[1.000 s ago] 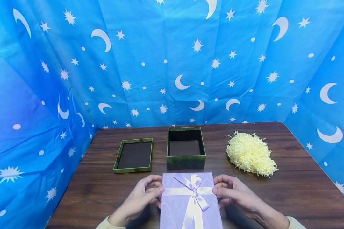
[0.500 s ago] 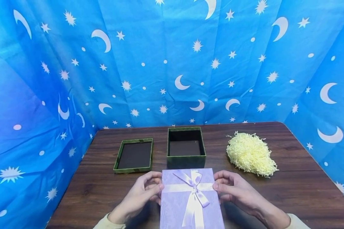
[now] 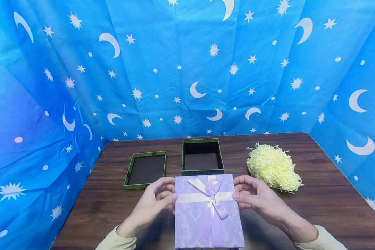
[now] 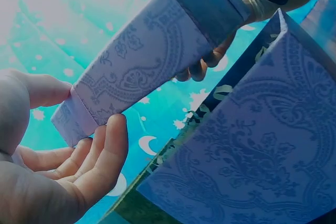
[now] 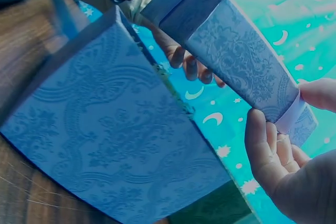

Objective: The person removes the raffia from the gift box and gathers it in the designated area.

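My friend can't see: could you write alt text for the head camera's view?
A person's left hand and right hand grip opposite sides of a lavender gift-box lid with a ribbon bow. Beyond it on a brown table sit a shallow green lid, an open green box and a pile of pale yellow shredded paper.

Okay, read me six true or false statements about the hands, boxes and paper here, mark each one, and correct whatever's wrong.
1. The left hand and right hand both hold the purple lid. True.
2. The purple lid is apart from the purple box. True; the wrist views show a gap.
3. The open green box and green lid are on the table. True.
4. The green lid lies right of the green box. False: it lies left.
5. The purple lid's ribbon is red. False: pale lilac.
6. The green box is heaped with shreds. False: the yellow shredded paper lies on the table.
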Action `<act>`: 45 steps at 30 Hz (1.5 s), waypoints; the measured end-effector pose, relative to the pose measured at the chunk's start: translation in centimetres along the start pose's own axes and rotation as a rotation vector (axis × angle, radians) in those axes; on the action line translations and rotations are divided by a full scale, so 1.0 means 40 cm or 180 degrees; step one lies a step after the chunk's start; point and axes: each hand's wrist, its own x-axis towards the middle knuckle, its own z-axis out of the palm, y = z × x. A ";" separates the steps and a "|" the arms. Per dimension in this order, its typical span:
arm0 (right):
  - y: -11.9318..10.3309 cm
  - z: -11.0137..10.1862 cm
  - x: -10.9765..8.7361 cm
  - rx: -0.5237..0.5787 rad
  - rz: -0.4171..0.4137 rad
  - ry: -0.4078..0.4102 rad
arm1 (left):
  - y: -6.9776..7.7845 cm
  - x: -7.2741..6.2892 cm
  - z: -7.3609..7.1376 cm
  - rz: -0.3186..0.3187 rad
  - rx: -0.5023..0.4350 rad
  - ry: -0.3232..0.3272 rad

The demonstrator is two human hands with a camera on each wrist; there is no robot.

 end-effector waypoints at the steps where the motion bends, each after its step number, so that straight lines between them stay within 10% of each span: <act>1: -0.003 -0.001 0.001 -0.0046 -0.0028 0.0027 | 0.002 0.002 0.000 0.0049 0.0035 0.0008; 33: -0.082 0.013 -0.001 -0.1709 -0.1084 0.0829 | 0.070 0.037 -0.003 0.1502 0.1097 0.0271; 45: -0.097 0.017 0.002 -0.1658 -0.1675 0.0638 | 0.060 0.062 -0.010 0.2972 0.1698 0.0363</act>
